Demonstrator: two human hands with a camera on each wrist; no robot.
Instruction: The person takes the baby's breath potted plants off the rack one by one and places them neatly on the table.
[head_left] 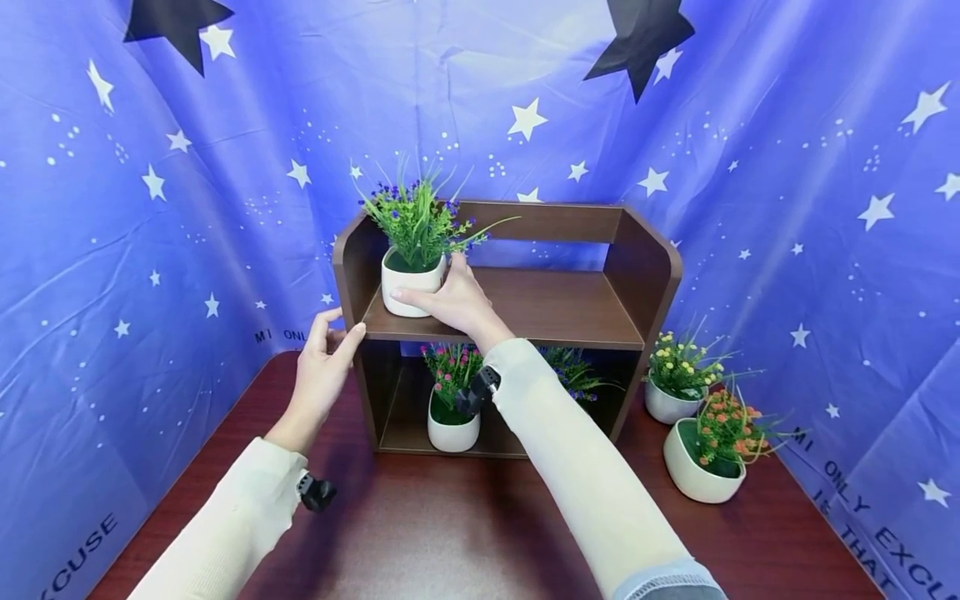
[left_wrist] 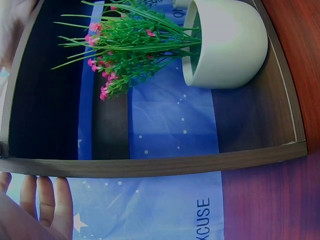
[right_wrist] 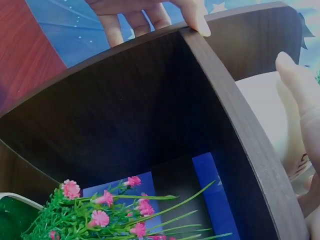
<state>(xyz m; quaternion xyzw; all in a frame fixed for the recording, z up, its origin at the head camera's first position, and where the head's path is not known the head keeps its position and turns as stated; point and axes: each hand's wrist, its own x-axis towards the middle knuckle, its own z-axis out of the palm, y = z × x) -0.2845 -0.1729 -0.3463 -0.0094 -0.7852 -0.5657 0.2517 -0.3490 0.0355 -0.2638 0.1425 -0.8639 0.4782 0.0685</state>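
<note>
On the left end of the upper board of a brown wooden shelf stands a white pot with a purple-flowered artificial plant. My right hand grips this pot from the right, thumb across its front; the other fingers are mostly hidden behind it. My left hand holds the shelf's left side panel, the thumb on the front edge and the fingers against the outer face. Below, a pink-flowered potted plant sits in the lower compartment.
Another purple-flowered plant is in the lower compartment, partly hidden by my right sleeve. Right of the shelf, a yellow-flowered pot and an orange-flowered pot stand on the dark red table. A blue starry cloth surrounds the table.
</note>
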